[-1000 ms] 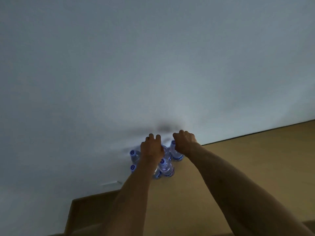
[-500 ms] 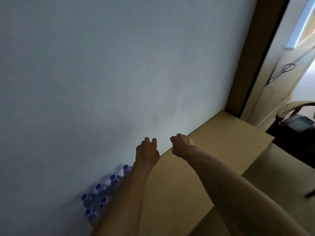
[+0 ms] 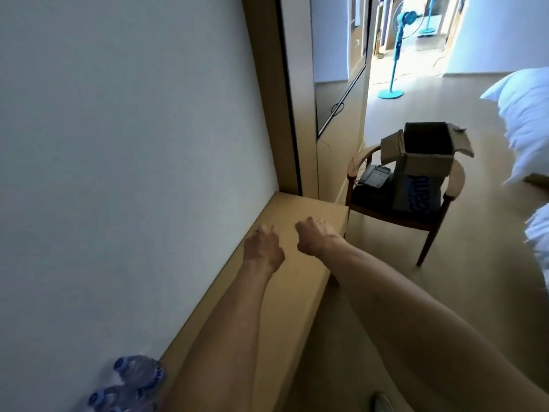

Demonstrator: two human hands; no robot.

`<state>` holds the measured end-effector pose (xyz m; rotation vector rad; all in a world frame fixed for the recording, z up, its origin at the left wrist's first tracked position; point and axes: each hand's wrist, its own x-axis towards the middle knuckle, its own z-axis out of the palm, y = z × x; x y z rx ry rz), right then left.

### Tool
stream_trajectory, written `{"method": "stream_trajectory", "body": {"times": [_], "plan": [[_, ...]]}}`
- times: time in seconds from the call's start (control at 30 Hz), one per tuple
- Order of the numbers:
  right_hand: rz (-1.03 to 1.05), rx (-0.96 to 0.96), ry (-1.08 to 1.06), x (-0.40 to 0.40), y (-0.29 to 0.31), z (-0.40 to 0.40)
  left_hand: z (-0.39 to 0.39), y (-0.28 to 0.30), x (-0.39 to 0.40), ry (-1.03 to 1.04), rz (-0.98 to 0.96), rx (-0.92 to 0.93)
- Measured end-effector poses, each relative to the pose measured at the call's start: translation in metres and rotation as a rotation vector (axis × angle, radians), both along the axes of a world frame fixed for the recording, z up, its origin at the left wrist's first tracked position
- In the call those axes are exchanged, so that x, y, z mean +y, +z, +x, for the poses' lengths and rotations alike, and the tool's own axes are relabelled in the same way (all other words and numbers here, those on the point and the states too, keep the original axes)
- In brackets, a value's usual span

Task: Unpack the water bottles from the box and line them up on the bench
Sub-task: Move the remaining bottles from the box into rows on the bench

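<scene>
Water bottles [image 3: 135, 382] stood clustered at the near end of the surface [image 3: 300, 281], tight against the wall [image 3: 118, 144], partly hidden behind my left forearm. Both my arms reached out over the surface toward its far end. My left hand [image 3: 263, 248] hung loosely curled, its grip holding nothing. My right hand [image 3: 315, 237] was curled tighter, its grip empty too. Beyond the far edge of the surface, the cardboard box [image 3: 424, 162] sat open on a wooden chair [image 3: 439, 221], beside a telephone [image 3: 375, 174].
</scene>
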<state>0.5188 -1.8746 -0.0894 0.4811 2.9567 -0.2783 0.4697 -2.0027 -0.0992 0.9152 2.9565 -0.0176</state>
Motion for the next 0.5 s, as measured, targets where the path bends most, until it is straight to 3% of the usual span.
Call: {"method": "stream_trajectory", "body": {"times": [0.5], "plan": [[-0.03,0.027,-0.311,0.342,0.015,0.054,0.026,-0.002,0.361,-0.238,0.077,0.027]]}}
